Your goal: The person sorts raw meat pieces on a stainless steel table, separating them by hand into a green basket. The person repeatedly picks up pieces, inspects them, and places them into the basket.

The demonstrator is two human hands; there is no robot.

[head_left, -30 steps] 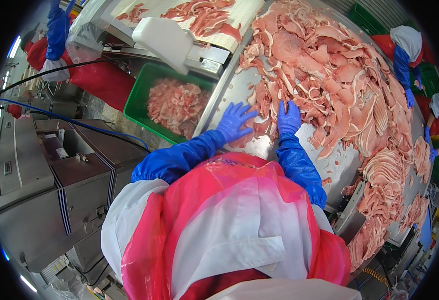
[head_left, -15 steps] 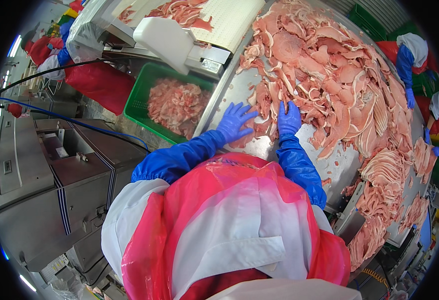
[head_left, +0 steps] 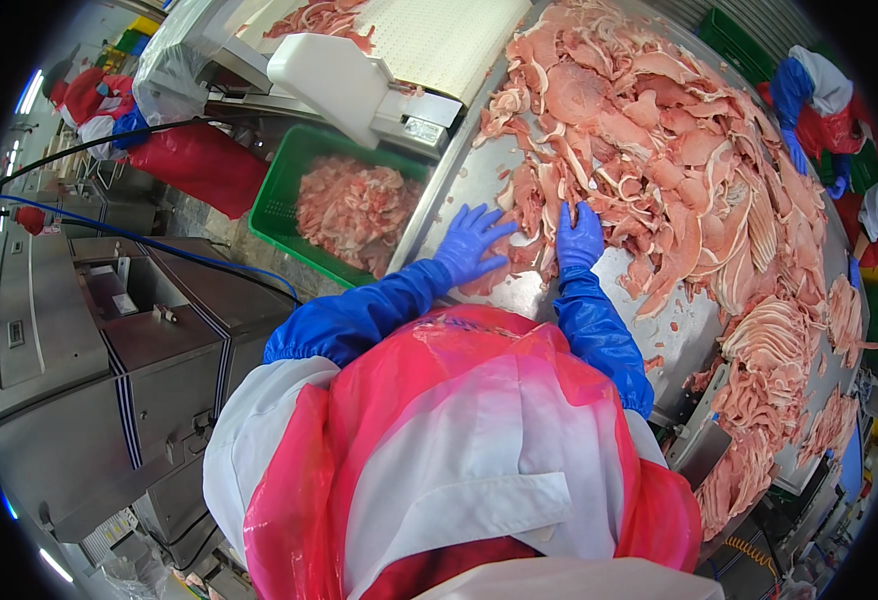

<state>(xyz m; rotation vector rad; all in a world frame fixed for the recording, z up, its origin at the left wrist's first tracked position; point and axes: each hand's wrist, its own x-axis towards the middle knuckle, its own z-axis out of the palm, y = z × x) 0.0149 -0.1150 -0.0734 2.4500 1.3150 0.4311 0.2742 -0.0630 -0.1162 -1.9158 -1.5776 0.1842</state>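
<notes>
Both my hands wear purple-blue gloves and rest at the near edge of a steel table (head_left: 524, 295). My left hand (head_left: 471, 246) lies with its fingers spread, beside a few meat scraps and a thin slice (head_left: 484, 282). Farther right, my right hand (head_left: 579, 240) reaches its outstretched fingers to the edge of a big heap of raw sliced meat (head_left: 659, 150); no piece is seen held in it. Several strips of meat (head_left: 527, 200) lie between the two hands. The fingertips of my right hand partly hide the meat they touch.
Left of the table sits a green crate (head_left: 284, 225) of meat trimmings (head_left: 354, 210). Beyond it a white conveyor belt (head_left: 439, 45) carries meat. A steel machine (head_left: 89, 340) stands at left. Rows of slices (head_left: 769, 350) lie at right, near co-workers' gloved hands (head_left: 797, 152).
My two hands stay in place. Meat on the conveyor has shifted toward the upper left. At the far right, a co-worker's arms have moved, and another has leaned slightly at upper left.
</notes>
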